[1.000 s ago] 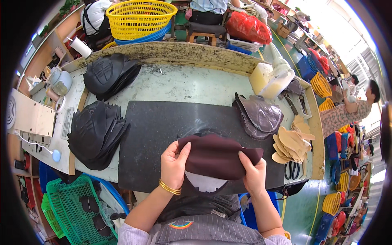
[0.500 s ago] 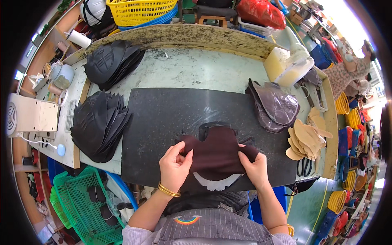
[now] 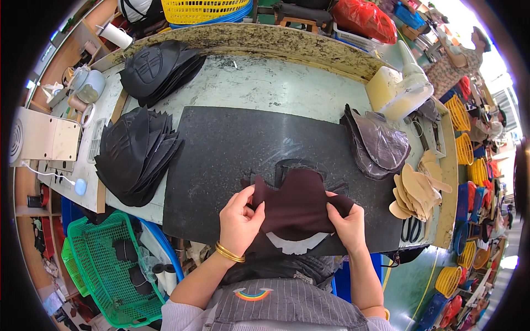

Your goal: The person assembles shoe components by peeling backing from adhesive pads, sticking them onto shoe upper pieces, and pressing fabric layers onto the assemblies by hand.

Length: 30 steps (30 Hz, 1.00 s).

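Observation:
My left hand [image 3: 240,219], with a gold bangle on its wrist, pinches the left edge of a dark maroon cut fabric piece [image 3: 295,201]. My right hand [image 3: 346,226] grips the same piece at its right edge. The piece is held just above the near part of a black rubber mat [image 3: 221,160], over a white cut piece [image 3: 295,243] lying at the mat's front edge. Another dark shaped piece [image 3: 298,165] lies on the mat just behind it.
Two stacks of black shaped pieces [image 3: 135,154] [image 3: 160,69] lie at the left. A pile of glossy brown pieces [image 3: 378,144] and tan insoles [image 3: 417,190] lie at the right, with scissors [image 3: 411,229], a white container [image 3: 400,91] and a green basket [image 3: 107,265] nearby.
The view has shifted down and closer. Both hands keep hold of the maroon piece, which now sits a little lower on the mat and is spread wider.

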### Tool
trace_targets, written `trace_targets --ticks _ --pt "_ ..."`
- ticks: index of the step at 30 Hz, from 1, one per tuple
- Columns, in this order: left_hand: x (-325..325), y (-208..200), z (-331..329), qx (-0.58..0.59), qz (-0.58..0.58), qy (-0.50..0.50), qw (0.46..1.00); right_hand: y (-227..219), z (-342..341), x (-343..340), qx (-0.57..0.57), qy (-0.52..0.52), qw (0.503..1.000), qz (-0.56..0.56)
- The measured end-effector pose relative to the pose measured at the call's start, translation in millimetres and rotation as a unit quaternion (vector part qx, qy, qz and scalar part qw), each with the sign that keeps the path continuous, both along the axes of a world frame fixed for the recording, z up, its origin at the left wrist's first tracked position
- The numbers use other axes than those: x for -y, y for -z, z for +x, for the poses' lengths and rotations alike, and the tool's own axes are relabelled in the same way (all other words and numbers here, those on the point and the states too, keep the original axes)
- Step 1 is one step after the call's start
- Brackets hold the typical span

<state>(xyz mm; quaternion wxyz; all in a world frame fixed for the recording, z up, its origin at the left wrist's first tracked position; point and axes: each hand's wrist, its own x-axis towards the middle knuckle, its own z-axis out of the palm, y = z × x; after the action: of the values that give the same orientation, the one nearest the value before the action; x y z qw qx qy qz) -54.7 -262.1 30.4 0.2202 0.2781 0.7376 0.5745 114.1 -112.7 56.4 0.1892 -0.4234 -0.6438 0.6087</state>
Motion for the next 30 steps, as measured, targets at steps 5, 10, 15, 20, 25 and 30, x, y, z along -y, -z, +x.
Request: trace_targets --ticks 5,10,15,20,25,30 --pt "-8 -20 -2 -0.208 -0.069 -0.089 0.972 -3 0 1 0.016 0.01 1.0 -0.006" --pt "-35 -39 -15 -0.308 0.022 0.311 0.899 9 -1 0 -0.008 0.005 1.0 0.015" --pt "-37 -33 -13 -0.338 -0.076 0.388 0.854 5 16 -6 0.06 0.05 0.996 0.044" --pt "-27 -36 -5 -0.371 -0.054 0.387 0.843 11 29 -11 0.03 0.067 0.996 0.043" --pt "-2 -44 -16 -0.276 -0.017 0.406 0.871 7 41 -16 0.149 0.019 0.899 0.412" --pt "4 -25 -20 -0.363 -0.01 0.356 0.861 -19 39 -25 0.036 -0.312 0.766 0.561"
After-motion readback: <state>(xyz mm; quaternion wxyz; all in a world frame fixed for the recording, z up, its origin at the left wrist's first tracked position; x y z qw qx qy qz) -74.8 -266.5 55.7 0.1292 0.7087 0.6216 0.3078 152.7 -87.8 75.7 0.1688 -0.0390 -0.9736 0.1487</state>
